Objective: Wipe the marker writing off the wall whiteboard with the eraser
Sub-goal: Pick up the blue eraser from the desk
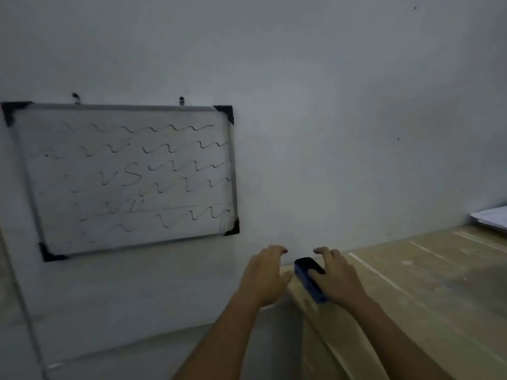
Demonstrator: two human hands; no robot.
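A framed whiteboard [123, 176] with black corner caps hangs on the grey wall at the left, covered in rows of wavy dark marker lines and some scrawled letters. A dark blue eraser [308, 278] lies on the corner of a wooden table, below and right of the board. My right hand [336, 277] rests over the eraser's right side, thumb on its top, fingers spread and not closed round it. My left hand [264, 274] hovers just left of the eraser with its fingers apart, holding nothing.
The wooden table [428, 292] runs along the wall to the right, its left edge just under my hands. A stack of white papers [491, 218] lies at its far right end. A thin cable or pipe [24, 283] runs down the wall at the left.
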